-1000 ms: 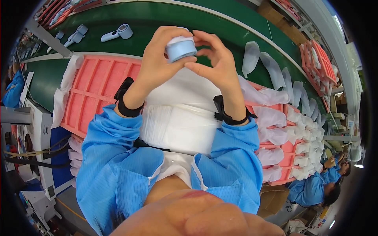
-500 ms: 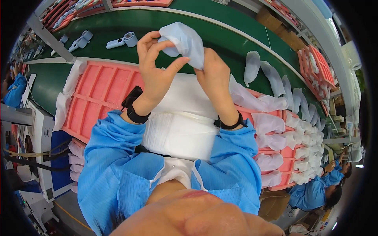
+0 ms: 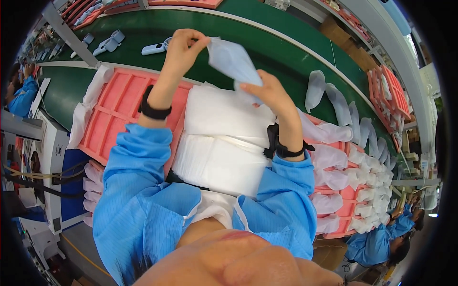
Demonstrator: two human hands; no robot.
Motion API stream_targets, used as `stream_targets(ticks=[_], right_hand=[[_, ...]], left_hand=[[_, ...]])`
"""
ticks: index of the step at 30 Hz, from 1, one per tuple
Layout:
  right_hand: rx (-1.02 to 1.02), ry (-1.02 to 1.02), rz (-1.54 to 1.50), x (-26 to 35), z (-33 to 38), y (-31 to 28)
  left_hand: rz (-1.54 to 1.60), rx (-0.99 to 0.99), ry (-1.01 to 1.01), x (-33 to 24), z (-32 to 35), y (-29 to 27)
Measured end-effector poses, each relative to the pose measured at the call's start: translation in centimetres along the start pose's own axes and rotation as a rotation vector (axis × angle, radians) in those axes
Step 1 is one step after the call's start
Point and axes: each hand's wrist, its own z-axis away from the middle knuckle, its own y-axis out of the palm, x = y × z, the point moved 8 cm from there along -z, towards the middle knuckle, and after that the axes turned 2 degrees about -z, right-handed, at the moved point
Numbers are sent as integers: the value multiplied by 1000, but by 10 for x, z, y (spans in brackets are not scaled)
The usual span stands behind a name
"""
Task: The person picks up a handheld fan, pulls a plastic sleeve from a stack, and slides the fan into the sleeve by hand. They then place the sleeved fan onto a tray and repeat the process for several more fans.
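Long green conveyor belt point(image 3: 286, 52) curving across the top, carrying three white handheld devices point(image 3: 155, 48) at upper left and a few white pouches point(image 3: 316, 88) at right. Two pink compartment trays: left tray point(image 3: 112, 112) with bare compartments, right tray point(image 3: 355, 190) packed with filled white pouches, too many to count. One stack of white bags point(image 3: 224, 138) between the forearms. Held above it, one pale blue-white bag point(image 3: 231, 59), pinched at its top edge by left hand point(image 3: 181, 47), gripped lower by right hand point(image 3: 267, 90)

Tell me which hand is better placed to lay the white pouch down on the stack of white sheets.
Right. The right hand grips the white pouch just above the sheet stack; the left hand pinches its far upper corner.
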Motion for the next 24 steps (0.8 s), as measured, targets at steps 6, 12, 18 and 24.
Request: stream_targets(ticks=[6,12,18,24], right_hand=[[-478,11,531,-48,-29,-74],[-544,-332,760,-16,-18,-51],[-496,-530,557,19,3,-2],[-559,-443,543,21,1,-26]], left_hand=[[-758,-137,-318,143,-41,-36],[-838,346,-447,204,-28,-11],[-70,590,-370,53,14,81],[-46,317,22,-64,53,96]])
